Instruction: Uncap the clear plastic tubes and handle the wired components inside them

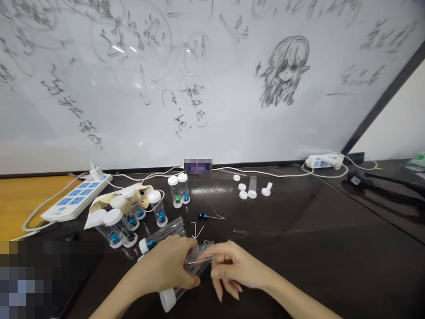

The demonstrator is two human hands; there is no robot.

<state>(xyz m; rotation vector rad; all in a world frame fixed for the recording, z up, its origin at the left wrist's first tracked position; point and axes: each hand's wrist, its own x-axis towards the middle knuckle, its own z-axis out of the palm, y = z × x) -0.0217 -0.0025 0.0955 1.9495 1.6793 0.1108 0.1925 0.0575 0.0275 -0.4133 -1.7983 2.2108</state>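
Clear plastic tube [186,277] w/ white cap [168,299] is gripped by left hand [171,268], held tilted just above dark table [299,248], cap end toward the person. Thin wire [198,261] at tube's open end is pinched by right hand [234,266], thumb & forefinger closed on it. More capped tubes [133,212] are stood behind left hand; loose caps [243,191] are seen further back, near power strip [78,197].

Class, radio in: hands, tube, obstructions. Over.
Left hand grips clear tube. Right hand pinches its mouth. Capped vials cluster left, apart.
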